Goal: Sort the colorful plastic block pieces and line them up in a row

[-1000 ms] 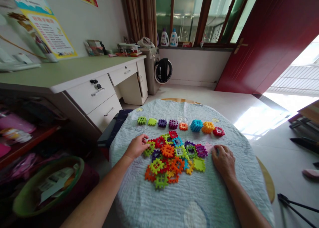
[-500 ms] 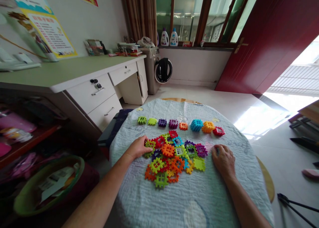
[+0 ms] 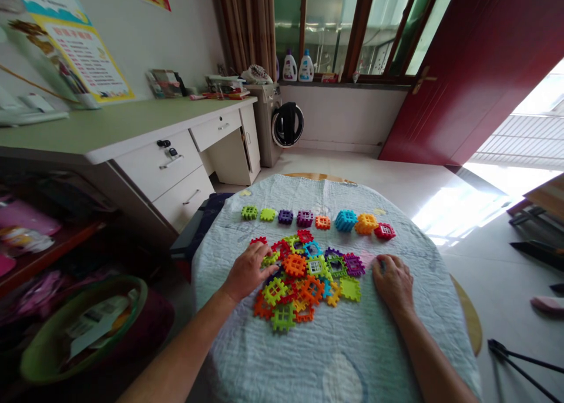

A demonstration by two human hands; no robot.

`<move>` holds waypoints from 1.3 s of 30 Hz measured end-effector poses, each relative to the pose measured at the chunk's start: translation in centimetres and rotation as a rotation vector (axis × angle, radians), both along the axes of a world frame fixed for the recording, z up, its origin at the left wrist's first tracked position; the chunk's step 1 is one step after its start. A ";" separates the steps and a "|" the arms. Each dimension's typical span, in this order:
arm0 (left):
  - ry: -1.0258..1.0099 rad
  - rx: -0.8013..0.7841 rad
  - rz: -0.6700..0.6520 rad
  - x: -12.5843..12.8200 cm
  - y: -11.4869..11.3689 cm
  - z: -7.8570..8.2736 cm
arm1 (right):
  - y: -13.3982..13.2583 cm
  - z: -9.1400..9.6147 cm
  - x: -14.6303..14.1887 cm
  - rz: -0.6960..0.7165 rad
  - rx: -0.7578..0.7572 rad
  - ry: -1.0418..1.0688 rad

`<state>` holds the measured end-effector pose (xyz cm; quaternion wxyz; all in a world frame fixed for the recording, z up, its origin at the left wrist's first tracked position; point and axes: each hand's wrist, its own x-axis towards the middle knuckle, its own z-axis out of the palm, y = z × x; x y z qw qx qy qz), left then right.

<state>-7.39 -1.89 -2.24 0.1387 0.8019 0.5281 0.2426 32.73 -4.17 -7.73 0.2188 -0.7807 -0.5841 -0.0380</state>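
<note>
A loose pile of square plastic interlocking blocks in several colours lies mid-table. My left hand is at the pile's left edge, thumb and fingers apart around a lime-green block; I see no firm grip. A red block shows just beyond its knuckles. To the right of the pile, my right hand rests on the cloth with loosely bent fingers, nothing visible in it. Behind the pile runs a row of blocks sorted by colour, among them a blue stack and a purple stack.
A pale blue cloth covers the round table. A desk with drawers stands at the left, and a washing machine with its door open at the back. A green-rimmed basket sits on the floor at left.
My left hand has moved slightly inward over the pile's left edge, its thumb now farther right. A red block has come into sight beyond it. My right hand stays in place.
</note>
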 end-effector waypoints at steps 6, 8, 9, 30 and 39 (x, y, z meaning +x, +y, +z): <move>-0.039 -0.167 -0.083 -0.8 0.1 0.1 | 0.0 0.0 0.0 -0.005 -0.002 0.000; -0.054 -0.228 -0.096 -0.9 0.6 0.2 | 0.0 0.0 0.0 -0.010 -0.006 0.001; -0.049 -0.256 -0.101 -1.0 0.9 0.3 | 0.0 0.0 0.0 -0.011 -0.008 0.001; 0.273 -0.123 0.064 2.1 1.3 1.6 | 0.0 0.1 -0.1 -0.008 -0.008 -0.003; 0.106 -0.308 0.122 1.0 -3.4 4.0 | 0.0 -0.1 0.1 -0.005 -0.009 0.004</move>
